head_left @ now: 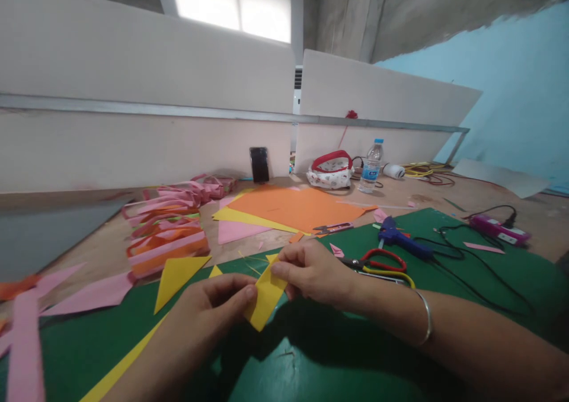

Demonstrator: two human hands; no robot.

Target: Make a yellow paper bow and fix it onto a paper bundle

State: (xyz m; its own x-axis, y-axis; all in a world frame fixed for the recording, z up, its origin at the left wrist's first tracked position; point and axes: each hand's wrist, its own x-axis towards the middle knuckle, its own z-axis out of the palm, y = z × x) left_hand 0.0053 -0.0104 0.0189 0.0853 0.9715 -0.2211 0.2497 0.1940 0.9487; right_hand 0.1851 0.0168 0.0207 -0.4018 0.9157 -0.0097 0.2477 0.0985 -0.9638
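Note:
Both hands pinch one small folded piece of yellow paper (265, 298) just above the green cutting mat (320, 354). My left hand (217, 301) grips its lower left edge between thumb and fingers. My right hand (311, 271), with a silver bangle on the wrist, grips its upper right end. A yellow paper triangle (178, 274) lies on the mat to the left of my hands. Red and yellow handled scissors (382, 264) lie just right of my right hand.
Orange, yellow and pink sheets (293, 209) lie behind my hands, with a small cutter (333, 228) on them. Pink and orange paper loops (169, 236) are piled at left. A blue glue gun (400, 236), power strip (500, 229), water bottle (371, 166), pouch (331, 171) and phone (259, 163) stand further back.

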